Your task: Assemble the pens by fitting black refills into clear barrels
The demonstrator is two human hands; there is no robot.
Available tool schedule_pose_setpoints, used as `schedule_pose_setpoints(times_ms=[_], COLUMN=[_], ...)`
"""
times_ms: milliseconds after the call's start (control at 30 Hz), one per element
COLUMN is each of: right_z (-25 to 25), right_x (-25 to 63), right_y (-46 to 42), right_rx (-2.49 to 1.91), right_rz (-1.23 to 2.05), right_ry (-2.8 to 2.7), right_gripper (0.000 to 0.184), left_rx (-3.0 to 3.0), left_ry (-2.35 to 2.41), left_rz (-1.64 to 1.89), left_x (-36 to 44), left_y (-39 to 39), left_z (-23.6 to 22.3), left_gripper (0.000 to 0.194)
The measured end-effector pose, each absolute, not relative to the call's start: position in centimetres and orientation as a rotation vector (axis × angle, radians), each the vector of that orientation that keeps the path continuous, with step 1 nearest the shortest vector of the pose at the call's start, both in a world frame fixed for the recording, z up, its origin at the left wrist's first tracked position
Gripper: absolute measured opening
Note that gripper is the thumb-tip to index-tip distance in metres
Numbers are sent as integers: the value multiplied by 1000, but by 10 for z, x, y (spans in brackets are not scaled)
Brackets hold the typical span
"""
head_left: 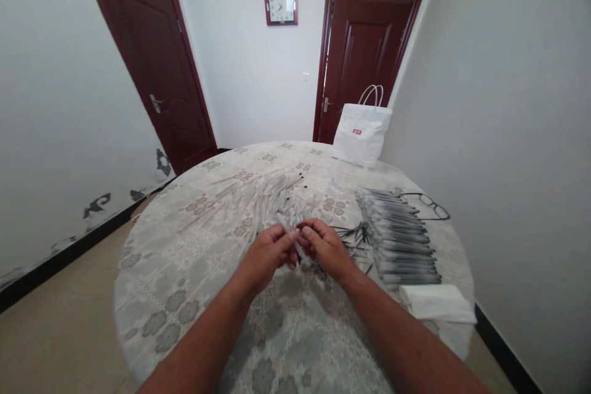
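Note:
Above the middle of the table my left hand (pixel 272 252) and my right hand (pixel 325 246) meet, thumbs and fingertips pinched close together. Between them a clear pen barrel (pixel 302 255) slants down, gripped in my left fingers. What the right fingertips pinch is too small and covered to make out. Just beyond the hands lies a loose heap of clear pen barrels (pixel 272 191), with a few small black pieces among them. Thin black refills (pixel 355 234) are scattered beside my right hand. Further right, many dark-cored pens (pixel 401 237) lie side by side in a stack.
A patterned cloth covers the round table (pixel 184 283). Black-framed glasses (pixel 431 206) lie past the pen stack, and a folded white packet (pixel 436 303) sits in front of it. A white carrier bag (pixel 362 135) stands at the back right edge.

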State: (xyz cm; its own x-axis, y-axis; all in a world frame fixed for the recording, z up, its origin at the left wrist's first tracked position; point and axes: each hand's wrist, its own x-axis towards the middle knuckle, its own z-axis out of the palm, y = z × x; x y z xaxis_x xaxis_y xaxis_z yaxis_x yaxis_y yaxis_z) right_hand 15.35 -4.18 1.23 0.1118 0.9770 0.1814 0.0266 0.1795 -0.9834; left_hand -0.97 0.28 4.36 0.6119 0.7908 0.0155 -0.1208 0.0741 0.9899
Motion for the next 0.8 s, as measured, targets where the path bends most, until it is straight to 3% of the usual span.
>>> schedule_pose_setpoints(times_ms=[167, 533, 800], right_z=[10, 3, -6], right_x=[144, 165, 171], right_y=[-40, -35, -35], right_rx=[-1078, -1184, -1223], right_rz=[1046, 730, 675], right_ry=[-1201, -966, -1002], right_gripper=[28, 20, 15], left_rx=[878, 798, 753], left_ry=[614, 607, 582], left_rz=[1310, 1279, 1304], left_x=[3, -6, -17], left_y=[14, 29, 34], left_z=[40, 17, 17], left_gripper=[26, 28, 34])
